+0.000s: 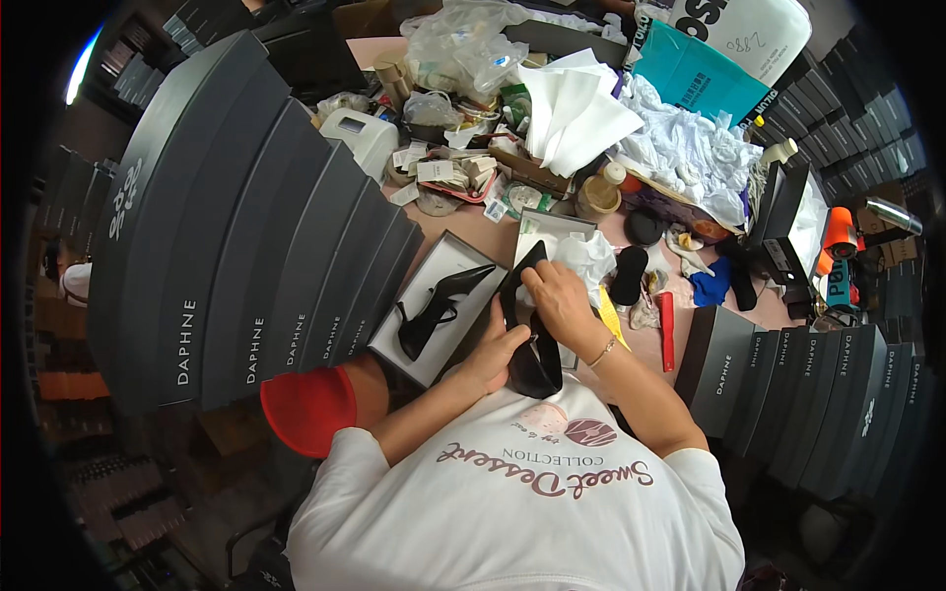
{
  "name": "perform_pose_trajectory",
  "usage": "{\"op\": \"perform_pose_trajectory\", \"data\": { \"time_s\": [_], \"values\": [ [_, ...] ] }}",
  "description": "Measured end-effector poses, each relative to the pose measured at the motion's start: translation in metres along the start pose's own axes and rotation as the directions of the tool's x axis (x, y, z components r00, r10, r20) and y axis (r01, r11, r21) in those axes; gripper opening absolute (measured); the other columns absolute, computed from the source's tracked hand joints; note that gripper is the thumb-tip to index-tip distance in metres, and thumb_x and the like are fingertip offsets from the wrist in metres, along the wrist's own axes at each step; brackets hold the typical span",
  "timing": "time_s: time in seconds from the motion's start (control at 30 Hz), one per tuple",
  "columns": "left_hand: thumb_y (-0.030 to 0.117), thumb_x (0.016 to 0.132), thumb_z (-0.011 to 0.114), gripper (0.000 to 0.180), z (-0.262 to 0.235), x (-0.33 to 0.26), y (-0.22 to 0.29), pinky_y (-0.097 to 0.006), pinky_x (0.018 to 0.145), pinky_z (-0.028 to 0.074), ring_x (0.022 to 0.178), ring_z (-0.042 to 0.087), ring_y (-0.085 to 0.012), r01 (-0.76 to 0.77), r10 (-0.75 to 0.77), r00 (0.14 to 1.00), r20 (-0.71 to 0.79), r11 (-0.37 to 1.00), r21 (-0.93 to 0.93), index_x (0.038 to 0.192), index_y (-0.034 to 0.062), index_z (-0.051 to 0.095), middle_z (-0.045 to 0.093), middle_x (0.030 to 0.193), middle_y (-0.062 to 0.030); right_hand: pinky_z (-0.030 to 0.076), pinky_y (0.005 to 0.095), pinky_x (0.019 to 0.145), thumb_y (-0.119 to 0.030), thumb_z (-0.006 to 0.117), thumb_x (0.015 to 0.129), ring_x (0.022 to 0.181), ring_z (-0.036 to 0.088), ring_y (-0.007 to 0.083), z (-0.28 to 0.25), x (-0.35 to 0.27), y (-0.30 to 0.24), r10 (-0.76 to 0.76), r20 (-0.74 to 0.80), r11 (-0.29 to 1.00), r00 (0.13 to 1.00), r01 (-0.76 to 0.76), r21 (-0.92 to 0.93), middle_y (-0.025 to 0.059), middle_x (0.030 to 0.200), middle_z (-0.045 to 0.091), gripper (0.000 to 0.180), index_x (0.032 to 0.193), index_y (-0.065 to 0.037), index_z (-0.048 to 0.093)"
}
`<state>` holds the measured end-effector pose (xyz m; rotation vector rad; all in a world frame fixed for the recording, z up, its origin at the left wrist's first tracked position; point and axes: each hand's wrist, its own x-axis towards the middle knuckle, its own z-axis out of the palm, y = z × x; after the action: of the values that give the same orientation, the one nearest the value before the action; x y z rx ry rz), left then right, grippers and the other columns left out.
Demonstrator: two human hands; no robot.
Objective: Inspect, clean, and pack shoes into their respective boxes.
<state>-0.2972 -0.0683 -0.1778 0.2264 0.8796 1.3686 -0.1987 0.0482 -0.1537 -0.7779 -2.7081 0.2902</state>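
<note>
Black shoe (537,376): holding it between both hands at the near middle of the scene, just in front of the white shirt (493,492). With the left hand (487,359), clasping its left side and laying the thumb toward the opening; not showing every fingertip from this view. With the right hand (560,300), bending the fingers down over the far part; cannot tell whether pinching there or only pressing.

Noting a matching heeled shoe (429,320) lying on its side in the open box (434,264), just left of the hands. Seeing white tissue (588,258) sitting crumpled on the far side of the right hand, and a red bar (667,330) lying farther right on the pink worktop (642,345). Also recording dark boxes standing in rows at left (212,246) and right (788,384).

Step in hand, by judgement: handling or checking the shoe around its opening; not making out any tool in the fingers. Next move, by judgement: calling for a steady left-hand hold while freeing the right fingers cleanly from the far part, without scuffing the dark surface.
</note>
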Motion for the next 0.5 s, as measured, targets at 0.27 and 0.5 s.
{"op": "perform_pose_trajectory", "data": {
  "time_s": [0.27, 0.5],
  "values": [
    [-0.003, 0.088, 0.044, 0.073, -0.003, -0.002, -0.01, -0.03, 0.093, 0.046, 0.107, 0.049, -0.0122, 0.051, -0.051, 0.999, 0.011, 0.999, 0.016, 0.147, 0.0202, 0.008, 0.043, 0.125, -0.0049, 0.051, 0.0349, 0.063, -0.008, 0.059, 0.074, 0.082, 0.058, 0.0257, -0.002, -0.006, 0.009, -0.057, 0.135, 0.998, 0.989, 0.059, -0.014, 0.0076, 0.083, 0.052, 0.017, 0.091, -0.01, 0.058],
    [-0.003, 0.089, 0.044, 0.078, -0.002, 0.002, -0.022, -0.03, 0.093, 0.046, 0.107, 0.048, -0.0114, -0.039, 0.038, 0.999, -0.008, 0.999, -0.013, 0.148, 0.0207, 0.0, 0.036, 0.13, -0.0052, 0.052, 0.0343, 0.063, -0.007, 0.059, 0.074, 0.082, 0.059, 0.026, 0.018, 0.018, 0.0, 0.08, -0.048, 0.997, 0.996, -0.08, 0.015, 0.0084, 0.085, 0.051, 0.016, 0.088, -0.008, 0.052]
  ]
}}
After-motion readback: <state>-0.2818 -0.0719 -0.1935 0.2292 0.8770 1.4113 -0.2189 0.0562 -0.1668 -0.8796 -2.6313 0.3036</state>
